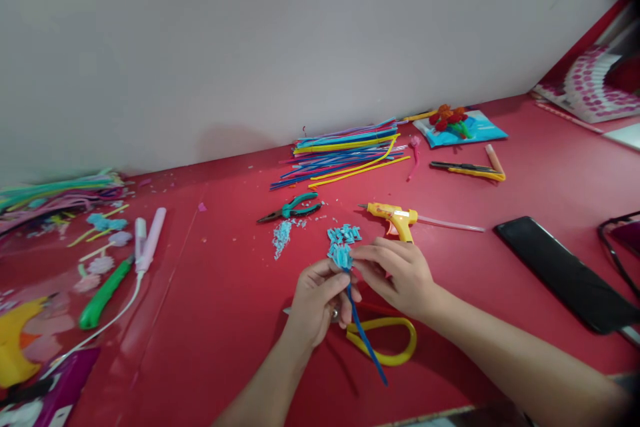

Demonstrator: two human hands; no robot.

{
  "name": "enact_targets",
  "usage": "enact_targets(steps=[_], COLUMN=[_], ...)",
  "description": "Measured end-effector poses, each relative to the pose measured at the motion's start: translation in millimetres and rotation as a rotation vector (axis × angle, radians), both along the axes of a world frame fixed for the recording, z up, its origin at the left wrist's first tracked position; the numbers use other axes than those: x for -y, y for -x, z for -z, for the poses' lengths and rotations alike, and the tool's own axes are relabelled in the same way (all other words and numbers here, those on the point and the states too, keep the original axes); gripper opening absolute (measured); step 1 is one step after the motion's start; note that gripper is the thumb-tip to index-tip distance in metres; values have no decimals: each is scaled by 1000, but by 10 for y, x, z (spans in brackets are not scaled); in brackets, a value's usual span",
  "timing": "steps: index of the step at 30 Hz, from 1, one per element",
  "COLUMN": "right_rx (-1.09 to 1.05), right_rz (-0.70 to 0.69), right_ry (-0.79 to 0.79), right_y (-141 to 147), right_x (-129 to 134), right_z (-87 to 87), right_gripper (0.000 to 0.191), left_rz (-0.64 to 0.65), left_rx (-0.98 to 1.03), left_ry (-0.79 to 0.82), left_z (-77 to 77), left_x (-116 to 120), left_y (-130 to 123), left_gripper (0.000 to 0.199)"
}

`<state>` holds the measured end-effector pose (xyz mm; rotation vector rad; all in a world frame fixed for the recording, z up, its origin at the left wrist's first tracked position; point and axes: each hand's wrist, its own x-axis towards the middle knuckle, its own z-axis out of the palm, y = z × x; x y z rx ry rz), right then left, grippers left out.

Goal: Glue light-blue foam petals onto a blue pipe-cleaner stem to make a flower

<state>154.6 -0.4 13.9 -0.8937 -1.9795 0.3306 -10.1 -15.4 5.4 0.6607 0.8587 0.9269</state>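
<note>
My left hand (317, 297) is closed around the top of a dark blue pipe-cleaner stem (367, 341), which slants down toward the table's front edge. At its upper end sits a light blue flower head (341, 256) made of short pieces. The thumb and fingers of my right hand (395, 273) pinch at the flower's right side; the exact contact is partly hidden. Just beyond lies a small heap of cut light blue pieces (345, 233). Under my hands rest scissors with a yellow looped handle (400, 359), their blades mostly covered.
Green-handled pliers (295, 205) and blue scraps (281, 238) lie ahead. A yellow glue gun (395, 215) is beyond my right hand, with a black phone (565, 273) farther right. Bundled pipe cleaners (345, 150) lie by the wall. A pink corded tool (150, 240) and green cutter (105, 293) are left.
</note>
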Motion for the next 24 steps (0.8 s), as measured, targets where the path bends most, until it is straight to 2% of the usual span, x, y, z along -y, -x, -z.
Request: enact_targets(steps=[24], right_rx=[3], right_rz=[4], right_ry=[-8], right_y=[16], right_x=[6], right_z=[28], right_gripper=[15], left_rz=[15], left_rx=[-19], left_ry=[-9], left_z=[-17], left_x=[-10], left_y=[7], left_gripper=[8])
